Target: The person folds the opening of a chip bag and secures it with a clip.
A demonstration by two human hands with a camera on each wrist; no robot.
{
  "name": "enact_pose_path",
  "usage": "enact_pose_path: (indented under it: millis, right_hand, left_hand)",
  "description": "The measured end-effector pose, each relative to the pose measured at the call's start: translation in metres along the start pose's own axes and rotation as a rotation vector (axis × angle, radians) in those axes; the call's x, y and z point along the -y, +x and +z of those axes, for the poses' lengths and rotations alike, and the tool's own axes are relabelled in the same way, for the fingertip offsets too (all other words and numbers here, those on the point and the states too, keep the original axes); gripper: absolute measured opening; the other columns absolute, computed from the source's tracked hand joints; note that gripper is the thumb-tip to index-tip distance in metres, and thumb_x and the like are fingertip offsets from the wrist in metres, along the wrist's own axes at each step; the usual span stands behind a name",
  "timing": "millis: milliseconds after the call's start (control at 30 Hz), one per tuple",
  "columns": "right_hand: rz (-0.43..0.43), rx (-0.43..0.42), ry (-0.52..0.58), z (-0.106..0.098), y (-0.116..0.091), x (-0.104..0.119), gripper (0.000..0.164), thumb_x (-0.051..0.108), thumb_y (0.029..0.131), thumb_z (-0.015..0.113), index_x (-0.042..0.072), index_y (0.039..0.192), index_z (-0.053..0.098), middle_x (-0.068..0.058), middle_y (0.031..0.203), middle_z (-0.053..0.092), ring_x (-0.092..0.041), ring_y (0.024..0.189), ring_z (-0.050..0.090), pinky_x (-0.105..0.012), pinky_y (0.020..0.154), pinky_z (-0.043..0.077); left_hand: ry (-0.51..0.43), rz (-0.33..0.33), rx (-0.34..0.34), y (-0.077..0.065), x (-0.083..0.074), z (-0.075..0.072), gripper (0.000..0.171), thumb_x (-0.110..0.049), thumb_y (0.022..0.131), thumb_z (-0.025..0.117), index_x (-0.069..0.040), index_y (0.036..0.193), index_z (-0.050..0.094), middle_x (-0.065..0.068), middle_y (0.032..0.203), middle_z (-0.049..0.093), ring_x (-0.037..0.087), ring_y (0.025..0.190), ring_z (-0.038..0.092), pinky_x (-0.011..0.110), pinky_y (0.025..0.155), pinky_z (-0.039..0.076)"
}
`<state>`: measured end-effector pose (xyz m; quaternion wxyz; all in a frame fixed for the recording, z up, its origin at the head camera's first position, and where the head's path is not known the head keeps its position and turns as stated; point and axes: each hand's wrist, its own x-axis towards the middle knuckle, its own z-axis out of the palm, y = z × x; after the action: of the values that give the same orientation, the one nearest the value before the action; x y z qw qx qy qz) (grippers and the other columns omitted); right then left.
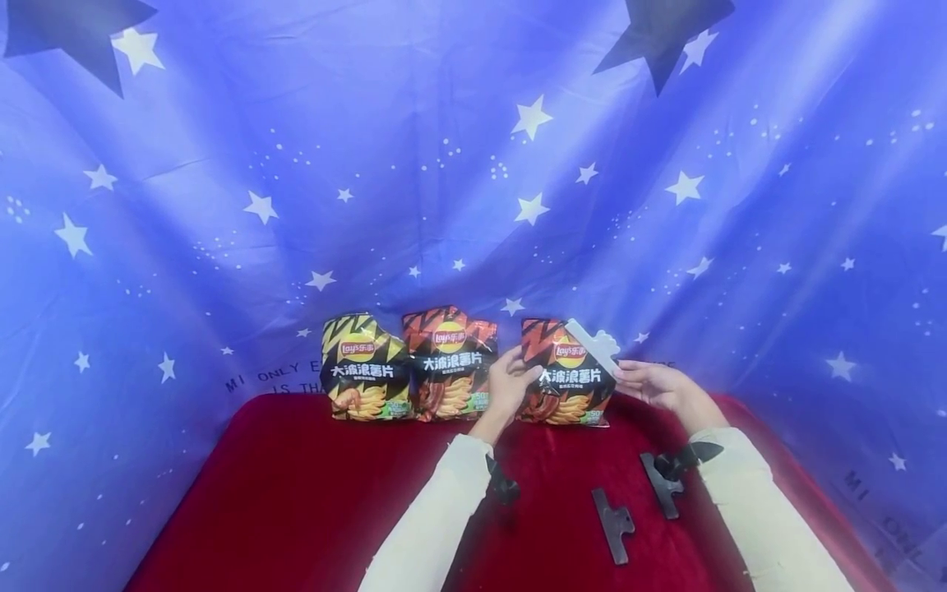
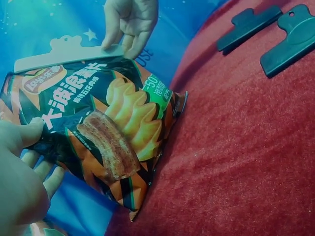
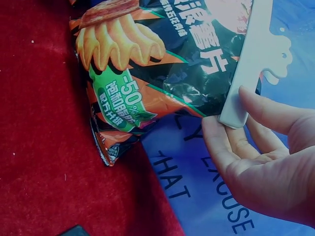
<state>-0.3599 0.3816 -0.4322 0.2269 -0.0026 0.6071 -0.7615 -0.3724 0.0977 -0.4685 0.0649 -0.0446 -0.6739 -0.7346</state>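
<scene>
An orange-and-black bag of Lay's potato chips (image 1: 565, 404) stands at the back of the red-covered table, with a white bag clip (image 1: 593, 342) slanting across its upper right corner. My left hand (image 1: 506, 388) grips the bag's left side, thumb on the front and the other fingers partly hidden behind it. The right hand (image 1: 662, 385) pinches the lower end of the clip between thumb and fingers, as the right wrist view shows closely. Along the clip's back edge is a scalloped tab (image 3: 278, 58).
Left of the held bag stand a yellow chip bag (image 1: 362, 374) and another red one (image 1: 453, 362), side by side. Two dark clips (image 1: 614, 526) (image 1: 663, 485) lie on the red cloth (image 1: 355, 501) near my right forearm. A blue star-printed curtain (image 1: 444, 164) hangs behind.
</scene>
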Motion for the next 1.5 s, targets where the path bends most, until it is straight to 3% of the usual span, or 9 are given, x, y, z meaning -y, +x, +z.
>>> enact_pose_path:
  millis: [167,300,400,467,567,800,967,1067,1500]
  right_hand:
    - [-0.027,-0.041,-0.067,0.000,0.000,-0.006,0.033,0.003,0.106,0.049,0.027,0.099,0.072,0.007,0.101,0.075,-0.008,0.097,0.071,-0.025,0.094,0.058]
    - [-0.027,-0.058,-0.010,0.001,0.003,-0.007,0.035,0.000,0.106,0.047,0.023,0.099,0.073,0.005,0.100,0.074,-0.009,0.096,0.071,-0.025,0.091,0.059]
    - [-0.037,-0.090,-0.056,0.002,0.004,-0.006,0.030,0.002,0.106,0.047,0.009,0.128,0.067,0.006,0.100,0.073,-0.009,0.096,0.071,-0.026,0.092,0.059]
    - [-0.048,-0.118,-0.130,0.003,0.004,-0.006,0.042,0.006,0.106,0.049,0.001,0.148,0.048,0.009,0.101,0.073,-0.007,0.096,0.070,-0.024,0.092,0.058]
    - [-0.065,-0.143,-0.176,0.005,0.006,-0.005,0.058,0.008,0.106,0.051,-0.007,0.156,0.026,0.012,0.101,0.072,-0.004,0.096,0.070,-0.023,0.092,0.058]
    - [-0.071,-0.224,-0.122,0.012,0.008,-0.003,0.046,0.005,0.104,0.053,0.000,0.149,0.045,0.014,0.092,0.073,-0.002,0.090,0.070,-0.022,0.091,0.058]
    - [-0.055,-0.260,-0.023,0.021,0.008,-0.002,0.020,0.002,0.103,0.055,0.010,0.107,0.073,0.009,0.085,0.075,-0.005,0.083,0.072,-0.022,0.085,0.059]
    - [-0.026,-0.274,0.040,0.024,0.010,-0.002,0.032,0.000,0.102,0.055,0.016,0.082,0.074,0.006,0.080,0.076,-0.007,0.078,0.073,-0.024,0.082,0.060]
    - [-0.022,-0.293,0.047,0.028,0.009,0.000,0.029,-0.003,0.101,0.055,0.012,0.081,0.070,0.001,0.079,0.077,-0.009,0.077,0.073,-0.033,0.098,0.057]
  left_hand:
    - [0.014,0.002,0.000,0.001,0.003,0.000,0.054,-0.004,0.087,0.078,0.002,0.137,0.059,0.023,0.116,0.073,0.034,0.110,0.070,0.036,0.095,0.059]
    - [0.020,0.019,0.006,0.000,0.006,-0.002,0.053,-0.007,0.087,0.078,0.002,0.136,0.060,0.024,0.119,0.072,0.036,0.112,0.070,0.039,0.098,0.058]
    - [0.030,0.054,0.011,0.001,0.009,-0.003,0.053,-0.011,0.087,0.079,0.002,0.135,0.061,0.023,0.118,0.073,0.033,0.108,0.071,0.037,0.096,0.059]
    - [0.030,0.067,0.007,0.002,0.009,-0.003,0.053,-0.012,0.086,0.080,0.001,0.135,0.062,0.022,0.117,0.073,0.032,0.107,0.072,0.036,0.094,0.059]
    - [0.023,0.066,-0.012,0.003,0.008,-0.002,0.054,-0.011,0.086,0.080,0.001,0.135,0.061,0.022,0.117,0.073,0.032,0.107,0.072,0.036,0.094,0.059]
    - [0.045,-0.016,-0.039,0.003,0.003,0.005,0.055,-0.005,0.087,0.077,0.001,0.139,0.058,0.025,0.125,0.069,0.038,0.117,0.067,0.040,0.099,0.057]
    - [0.073,-0.024,-0.019,0.002,0.002,0.007,0.052,-0.005,0.090,0.074,0.004,0.138,0.057,0.027,0.127,0.067,0.040,0.119,0.065,0.041,0.100,0.056]
    - [0.092,-0.034,-0.013,0.003,0.003,0.008,0.051,-0.006,0.091,0.073,0.004,0.138,0.057,0.027,0.129,0.066,0.040,0.120,0.064,0.041,0.101,0.056]
    - [0.099,-0.059,0.031,0.007,0.005,0.008,0.047,-0.006,0.094,0.069,0.002,0.138,0.056,0.025,0.128,0.066,0.037,0.119,0.066,0.038,0.098,0.057]
